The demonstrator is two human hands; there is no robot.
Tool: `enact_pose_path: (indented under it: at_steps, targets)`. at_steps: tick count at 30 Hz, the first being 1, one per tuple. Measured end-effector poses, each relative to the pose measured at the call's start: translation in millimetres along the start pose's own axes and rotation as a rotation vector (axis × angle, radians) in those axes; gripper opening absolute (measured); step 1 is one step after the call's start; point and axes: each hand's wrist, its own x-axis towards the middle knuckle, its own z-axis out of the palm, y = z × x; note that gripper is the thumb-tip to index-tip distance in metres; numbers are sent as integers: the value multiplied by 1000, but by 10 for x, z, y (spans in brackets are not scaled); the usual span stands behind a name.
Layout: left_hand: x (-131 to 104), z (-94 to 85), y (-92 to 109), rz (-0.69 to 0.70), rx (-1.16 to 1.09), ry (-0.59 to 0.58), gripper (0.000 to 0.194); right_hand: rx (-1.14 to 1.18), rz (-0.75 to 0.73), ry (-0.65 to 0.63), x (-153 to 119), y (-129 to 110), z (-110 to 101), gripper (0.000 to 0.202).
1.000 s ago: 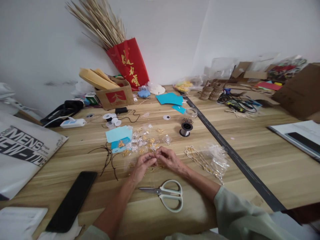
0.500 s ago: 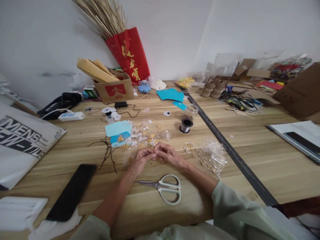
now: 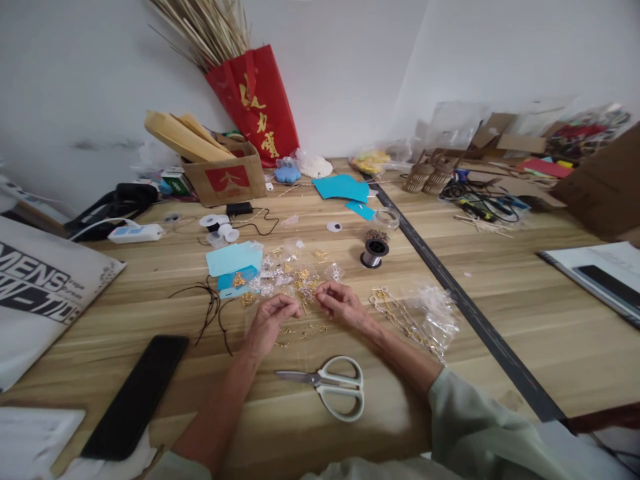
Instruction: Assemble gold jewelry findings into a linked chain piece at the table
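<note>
My left hand [image 3: 271,321] has its fingers pinched together, and whatever is between them is too small to make out. A short gap away, my right hand [image 3: 341,304] is closed in a similar pinch; its contents are also unclear. Gold beads [image 3: 303,280] and silver beads [image 3: 267,289] lie in small heaps just beyond the fingertips. Below the hands a thin gold chain [image 3: 300,332] stretches across the table. Closer to me rest scissors [image 3: 320,381] with pale green handles, blades pointing left.
A wire spool [image 3: 374,253] stands behind my right hand. Chains [image 3: 400,317] and clear plastic bags [image 3: 435,313] lie to the right. Blue cards [image 3: 234,259], black cord [image 3: 213,307] and a phone [image 3: 135,397] are at left. A red bag [image 3: 257,107] leans on the wall.
My hands were together at the fingertips and have now moved apart, the left one leftward. The gold chain beneath them shows more fully. The whole view has shifted slightly.
</note>
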Motion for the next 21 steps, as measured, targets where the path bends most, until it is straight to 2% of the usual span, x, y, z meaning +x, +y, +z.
enact_pose_path:
  at_steps: [3, 6, 12, 17, 21]
  targets:
    - [3, -36, 41, 35, 86, 15, 15, -36, 2, 36, 14, 33, -14, 28]
    - [7, -56, 76, 61, 152, 14, 15, -188, -41, 61, 24, 81, -18, 24]
    - [16, -86, 111, 68, 228, -1, 15, -394, -103, 36, 29, 114, -9, 16]
    - [52, -106, 63, 19, 259, 77, 16, -497, -129, 50, 25, 109, -12, 14]
    - [72, -125, 18, 34, 307, 149, 17, -589, -198, 57, 20, 129, -34, 12]
